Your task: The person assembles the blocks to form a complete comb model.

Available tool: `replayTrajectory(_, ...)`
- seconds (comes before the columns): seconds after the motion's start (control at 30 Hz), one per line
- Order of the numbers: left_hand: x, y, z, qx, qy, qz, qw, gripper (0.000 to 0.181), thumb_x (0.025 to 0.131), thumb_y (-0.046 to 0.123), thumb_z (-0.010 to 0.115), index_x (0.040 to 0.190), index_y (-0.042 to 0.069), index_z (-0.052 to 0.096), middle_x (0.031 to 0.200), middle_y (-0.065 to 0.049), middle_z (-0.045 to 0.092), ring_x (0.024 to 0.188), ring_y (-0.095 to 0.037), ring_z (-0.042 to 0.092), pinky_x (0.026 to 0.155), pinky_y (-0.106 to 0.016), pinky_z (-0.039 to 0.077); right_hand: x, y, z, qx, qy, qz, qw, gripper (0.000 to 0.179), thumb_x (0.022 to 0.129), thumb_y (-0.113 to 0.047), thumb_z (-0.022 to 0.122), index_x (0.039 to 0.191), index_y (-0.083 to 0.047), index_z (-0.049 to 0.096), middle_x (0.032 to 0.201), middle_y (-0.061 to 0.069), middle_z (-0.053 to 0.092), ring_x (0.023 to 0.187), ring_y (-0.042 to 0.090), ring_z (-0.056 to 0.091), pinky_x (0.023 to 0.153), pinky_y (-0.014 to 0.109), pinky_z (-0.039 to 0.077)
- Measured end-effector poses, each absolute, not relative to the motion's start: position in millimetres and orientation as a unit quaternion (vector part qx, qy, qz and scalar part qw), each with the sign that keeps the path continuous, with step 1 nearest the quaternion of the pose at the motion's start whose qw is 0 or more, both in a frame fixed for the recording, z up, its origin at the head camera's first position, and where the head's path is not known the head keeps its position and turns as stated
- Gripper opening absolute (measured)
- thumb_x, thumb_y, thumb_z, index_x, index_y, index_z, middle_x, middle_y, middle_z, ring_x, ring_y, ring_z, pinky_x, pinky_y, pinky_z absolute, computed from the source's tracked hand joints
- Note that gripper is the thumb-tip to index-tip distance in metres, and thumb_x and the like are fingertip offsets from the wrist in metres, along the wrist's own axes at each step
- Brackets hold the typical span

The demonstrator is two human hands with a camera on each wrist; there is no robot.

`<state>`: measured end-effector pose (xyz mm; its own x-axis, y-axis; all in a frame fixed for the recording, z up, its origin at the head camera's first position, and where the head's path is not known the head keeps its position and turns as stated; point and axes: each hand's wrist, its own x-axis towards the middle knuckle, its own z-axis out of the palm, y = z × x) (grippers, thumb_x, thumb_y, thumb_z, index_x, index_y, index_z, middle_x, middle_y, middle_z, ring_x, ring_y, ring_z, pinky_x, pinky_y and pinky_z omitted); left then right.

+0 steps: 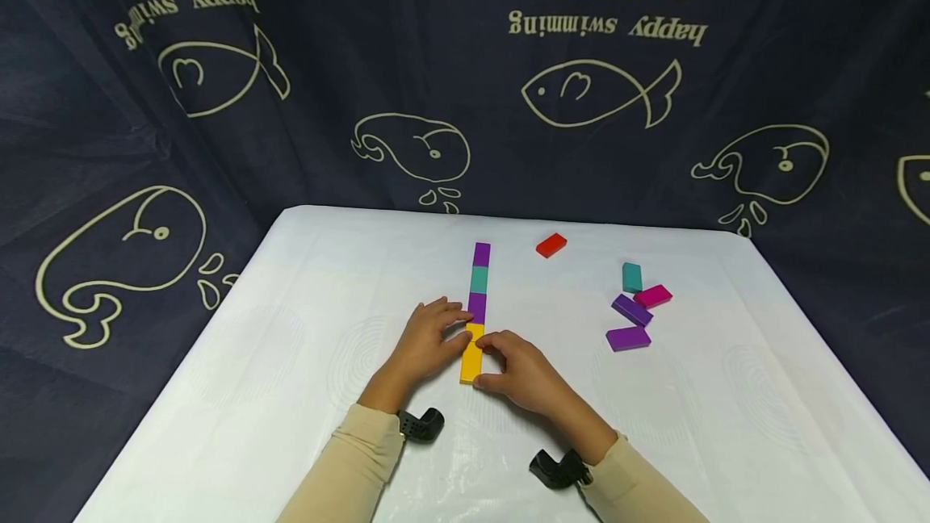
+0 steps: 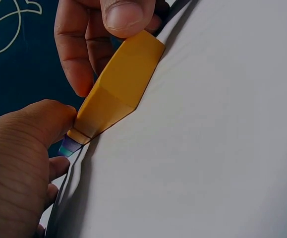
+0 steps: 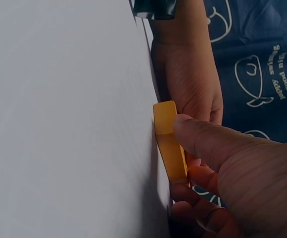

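A straight row of rectangular blocks lies on the white table, with two purple blocks around a teal block (image 1: 479, 279) at its far part and yellow blocks at the near end. My right hand (image 1: 525, 370) pinches the nearest yellow block (image 1: 471, 361) between thumb and fingers; the right wrist view shows the thumb against this yellow block (image 3: 170, 144). My left hand (image 1: 432, 337) rests along the row's left side, fairly straight fingers by the nearer purple block (image 1: 476, 307) and thumb touching yellow. In the left wrist view, the left thumb (image 2: 54, 116) meets the row's side.
A red block (image 1: 551, 245) lies alone to the right of the row's far end. Farther right are a loose teal block (image 1: 632, 277), a pink block (image 1: 653, 296) and two purple blocks (image 1: 629, 338). A dark printed cloth (image 1: 450, 63) hangs behind the table.
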<state>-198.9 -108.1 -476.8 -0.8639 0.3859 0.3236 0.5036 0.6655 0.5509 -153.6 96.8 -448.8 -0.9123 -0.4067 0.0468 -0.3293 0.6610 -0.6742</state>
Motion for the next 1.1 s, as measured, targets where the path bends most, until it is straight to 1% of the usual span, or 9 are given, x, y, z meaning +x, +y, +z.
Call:
replayTrajectory(0.2, -198, -107, -476, -0.247, -0.907, -0.330, 0.087, 0.034, 0.091, 0.025, 0.067, 0.123, 0.013, 0.070, 0.133, -0.012, 0.061, 0.135, -0.038, 0.045, 0.114, -0.064, 0.021, -153, 98, -451, -0.203, 0.909, -0.361, 0.052, 0.049, 0.080, -0.024, 0.083, 0.123, -0.008, 0.065, 0.115, 0.002, 0.064, 0.090, 0.015, 0.053, 0.083, 0.034, 0.050)
replayTrajectory(0.3, -198, -107, -475, -0.247, -0.903, -0.340, 0.085, 0.033, 0.091, 0.024, 0.068, 0.122, 0.013, 0.070, 0.133, -0.012, 0.062, 0.135, -0.038, 0.045, 0.114, -0.064, 0.021, -154, 99, -452, -0.207, 0.909, -0.359, 0.049, 0.049, 0.081, -0.025, 0.083, 0.123, -0.008, 0.065, 0.116, 0.002, 0.064, 0.091, 0.015, 0.054, 0.084, 0.035, 0.050)
replayTrajectory(0.47, -193, -108, -470, -0.250, -0.891, -0.374, 0.058, 0.035, 0.092, 0.023, 0.067, 0.125, 0.011, 0.069, 0.134, -0.013, 0.060, 0.136, -0.040, 0.042, 0.114, -0.066, 0.016, -154, 100, -452, -0.209, 0.909, -0.357, 0.046, 0.049, 0.080, -0.025, 0.083, 0.122, -0.008, 0.065, 0.116, 0.001, 0.064, 0.091, 0.014, 0.054, 0.085, 0.035, 0.051)
replayTrajectory(0.63, -181, -110, -467, -0.246, -0.879, -0.408, 0.040, 0.032, 0.092, 0.020, 0.068, 0.122, 0.010, 0.069, 0.132, -0.010, 0.062, 0.134, -0.038, 0.046, 0.111, -0.072, 0.012, -153, 99, -452, -0.217, 0.906, -0.361, 0.045, 0.048, 0.081, -0.025, 0.083, 0.123, -0.008, 0.065, 0.115, 0.001, 0.064, 0.090, 0.015, 0.054, 0.082, 0.034, 0.051)
replayTrajectory(0.7, -176, -110, -467, -0.243, -0.881, -0.406, 0.034, 0.031, 0.091, 0.020, 0.068, 0.121, 0.011, 0.070, 0.132, -0.009, 0.063, 0.135, -0.037, 0.045, 0.112, -0.071, 0.010, -153, 99, -451, -0.216, 0.906, -0.360, 0.045, 0.048, 0.081, -0.025, 0.083, 0.123, -0.008, 0.065, 0.117, 0.002, 0.064, 0.093, 0.016, 0.055, 0.085, 0.036, 0.051)
replayTrajectory(0.83, -168, -109, -469, -0.245, -0.891, -0.380, 0.041, 0.031, 0.090, 0.021, 0.070, 0.120, 0.011, 0.070, 0.132, -0.009, 0.063, 0.137, -0.038, 0.042, 0.112, -0.070, 0.011, -153, 100, -449, -0.214, 0.906, -0.362, 0.051, 0.048, 0.082, -0.026, 0.082, 0.123, -0.008, 0.064, 0.119, 0.004, 0.064, 0.100, 0.018, 0.057, 0.092, 0.040, 0.051)
replayTrajectory(0.9, -167, -109, -470, -0.247, -0.895, -0.368, 0.052, 0.031, 0.090, 0.021, 0.071, 0.118, 0.010, 0.071, 0.131, -0.010, 0.063, 0.137, -0.038, 0.042, 0.112, -0.070, 0.013, -155, 102, -448, -0.212, 0.902, -0.371, 0.063, 0.047, 0.083, -0.026, 0.081, 0.123, -0.008, 0.064, 0.116, 0.003, 0.064, 0.097, 0.018, 0.057, 0.088, 0.037, 0.052)
replayTrajectory(1.0, -167, -107, -471, -0.249, -0.896, -0.363, 0.064, 0.031, 0.089, 0.020, 0.071, 0.118, 0.010, 0.071, 0.130, -0.010, 0.063, 0.136, -0.038, 0.043, 0.113, -0.068, 0.015, -159, 108, -445, -0.200, 0.890, -0.401, 0.088, 0.044, 0.084, -0.024, 0.080, 0.122, -0.008, 0.065, 0.108, 0.002, 0.064, 0.086, 0.018, 0.054, 0.076, 0.031, 0.050)
replayTrajectory(1.1, -167, -107, -472, -0.249, -0.898, -0.355, 0.068, 0.031, 0.089, 0.021, 0.071, 0.118, 0.012, 0.071, 0.130, -0.009, 0.063, 0.136, -0.037, 0.043, 0.113, -0.067, 0.017, -162, 116, -441, -0.187, 0.878, -0.428, 0.106, 0.042, 0.086, -0.023, 0.078, 0.123, -0.010, 0.065, 0.105, 0.001, 0.064, 0.082, 0.017, 0.052, 0.072, 0.028, 0.047)
